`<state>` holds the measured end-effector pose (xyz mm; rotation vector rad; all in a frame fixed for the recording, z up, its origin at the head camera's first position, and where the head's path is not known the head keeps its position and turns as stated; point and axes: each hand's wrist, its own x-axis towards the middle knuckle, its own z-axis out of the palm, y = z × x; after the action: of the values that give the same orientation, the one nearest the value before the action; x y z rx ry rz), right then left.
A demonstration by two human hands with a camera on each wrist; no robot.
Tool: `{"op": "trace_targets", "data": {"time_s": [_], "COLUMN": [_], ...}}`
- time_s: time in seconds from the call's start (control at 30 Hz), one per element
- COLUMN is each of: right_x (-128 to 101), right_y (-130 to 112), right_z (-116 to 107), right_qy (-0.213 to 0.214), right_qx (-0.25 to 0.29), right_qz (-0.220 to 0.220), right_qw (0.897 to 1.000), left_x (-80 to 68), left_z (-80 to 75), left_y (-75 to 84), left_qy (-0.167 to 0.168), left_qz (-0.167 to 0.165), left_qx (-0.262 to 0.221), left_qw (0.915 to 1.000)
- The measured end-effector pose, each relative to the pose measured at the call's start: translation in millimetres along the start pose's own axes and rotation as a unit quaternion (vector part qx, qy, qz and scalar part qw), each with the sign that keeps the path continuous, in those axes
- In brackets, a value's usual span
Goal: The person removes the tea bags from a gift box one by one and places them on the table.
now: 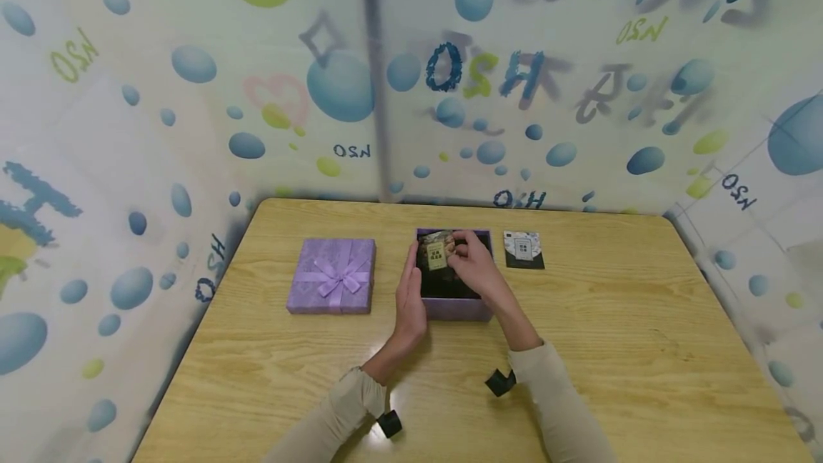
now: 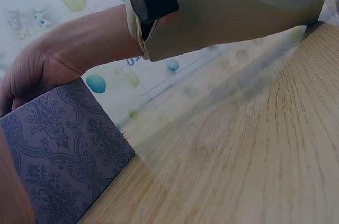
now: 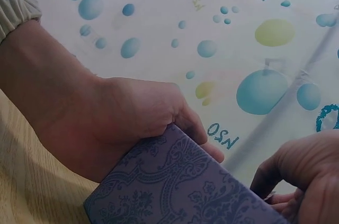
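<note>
An uncovered purple patterned box (image 1: 458,310) with a dark inside stands on the table. My left hand (image 1: 410,302) rests along the box's left side with its fingers nearly straight. Over the box, my right hand (image 1: 479,266) pinches the right edge of a small dark packet (image 1: 436,256) with a yellowish label. The packet is tilted at the box's upper left part. The left wrist view shows the patterned box wall (image 2: 69,144) below my right hand. Both hands flank the wall in the right wrist view, where the packet is hidden.
A purple lid (image 1: 321,284) with a ribbon bow lies left of the box. A second small packet (image 1: 524,250), white and black, lies flat to the right of the box. The wooden table (image 1: 643,349) reaches back to a printed curtain (image 1: 289,163).
</note>
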<state>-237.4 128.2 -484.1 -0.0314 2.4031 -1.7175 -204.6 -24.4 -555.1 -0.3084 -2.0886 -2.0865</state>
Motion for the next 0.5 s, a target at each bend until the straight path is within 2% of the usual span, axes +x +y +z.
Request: {"op": "trace_targets", "data": {"time_s": [0.17, 0.5], "right_x": [2.0, -0.8], "right_y": [1.5, -2.6], "right_z": [-0.7, -4.1], "right_qy": [0.009, 0.012], "right_qx": [0.024, 0.046], "right_qz": [0.005, -0.015], "right_qw": [1.000, 0.999], "left_x": [-0.5, -0.6], "left_z": [-0.3, -0.2], "left_y": [-0.4, 0.6], "left_qy": [-0.003, -0.003], "left_qz": [-0.002, -0.004], "left_qx": [-0.004, -0.004], "left_qw": [1.0000, 1.0000]}}
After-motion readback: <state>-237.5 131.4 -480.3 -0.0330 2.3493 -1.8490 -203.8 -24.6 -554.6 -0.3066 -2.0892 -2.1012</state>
